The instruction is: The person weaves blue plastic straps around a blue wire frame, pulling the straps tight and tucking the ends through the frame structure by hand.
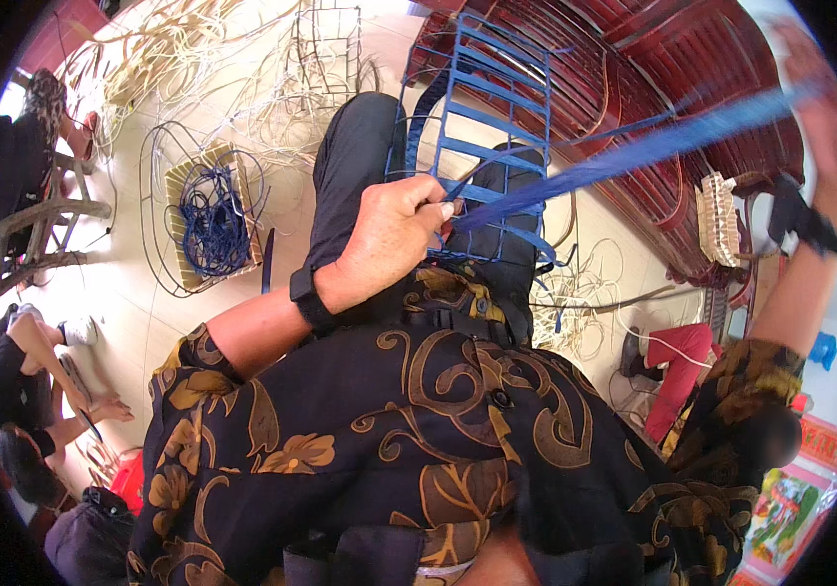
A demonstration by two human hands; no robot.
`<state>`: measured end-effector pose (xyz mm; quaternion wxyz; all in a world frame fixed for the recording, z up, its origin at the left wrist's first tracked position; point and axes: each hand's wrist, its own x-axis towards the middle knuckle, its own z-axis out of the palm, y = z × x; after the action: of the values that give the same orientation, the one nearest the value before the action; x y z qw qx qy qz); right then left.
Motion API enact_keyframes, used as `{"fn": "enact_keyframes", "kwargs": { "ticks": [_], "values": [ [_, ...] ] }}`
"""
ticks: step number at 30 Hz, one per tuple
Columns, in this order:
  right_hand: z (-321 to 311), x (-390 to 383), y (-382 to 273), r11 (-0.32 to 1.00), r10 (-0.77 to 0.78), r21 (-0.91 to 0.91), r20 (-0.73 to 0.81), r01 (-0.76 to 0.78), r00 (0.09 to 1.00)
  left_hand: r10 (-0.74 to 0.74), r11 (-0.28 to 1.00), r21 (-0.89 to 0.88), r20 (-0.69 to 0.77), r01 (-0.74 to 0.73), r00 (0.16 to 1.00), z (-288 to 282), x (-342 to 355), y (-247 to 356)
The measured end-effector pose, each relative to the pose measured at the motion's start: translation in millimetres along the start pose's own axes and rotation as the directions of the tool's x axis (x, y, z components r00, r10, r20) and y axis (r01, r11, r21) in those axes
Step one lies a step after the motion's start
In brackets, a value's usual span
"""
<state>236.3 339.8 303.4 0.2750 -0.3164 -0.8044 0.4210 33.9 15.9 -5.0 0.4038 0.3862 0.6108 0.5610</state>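
A wire frame, partly wrapped and crossed with blue strips, rests over my thighs. My left hand is closed in a pinch at its near end, thumb and forefinger on a blue strip where it meets the wires. From there the long blue strip runs taut up to the right. At its far end is my right hand, raised high and blurred by motion, with the strip held in it. The exact grip of its fingers is smeared.
A dark red wooden bench stands at the far right, a small woven basket near it. To the left, a box holds tangled blue strips. Pale strips litter the floor. Other people sit at the left and lower right.
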Motion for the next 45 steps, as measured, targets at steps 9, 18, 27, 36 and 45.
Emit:
{"fn": "enact_keyframes", "kwargs": {
  "ticks": [9,18,27,36,45],
  "values": [
    [195,-115,84,0.898,-0.075,-0.379,0.364,0.222,0.928,-0.188,0.917,-0.330,0.139,0.224,0.972,-8,4,-1],
    [270,-164,104,0.712,-0.276,-0.533,0.386,0.457,0.880,-0.216,0.923,-0.300,0.116,0.242,0.969,-7,2,-3],
    [248,-179,98,0.610,-0.322,-0.514,0.535,0.604,0.781,-0.261,0.895,-0.332,0.151,0.298,0.953,-7,9,5],
    [115,-233,4,0.863,-0.492,0.322,0.711,0.389,0.502,-0.224,0.897,-0.369,0.096,0.244,0.970,-10,7,4],
    [-71,-367,34,0.912,0.230,-0.304,-0.181,-0.277,0.956,-0.260,0.894,-0.355,0.088,0.274,0.962,-9,8,10]
  ]
}}
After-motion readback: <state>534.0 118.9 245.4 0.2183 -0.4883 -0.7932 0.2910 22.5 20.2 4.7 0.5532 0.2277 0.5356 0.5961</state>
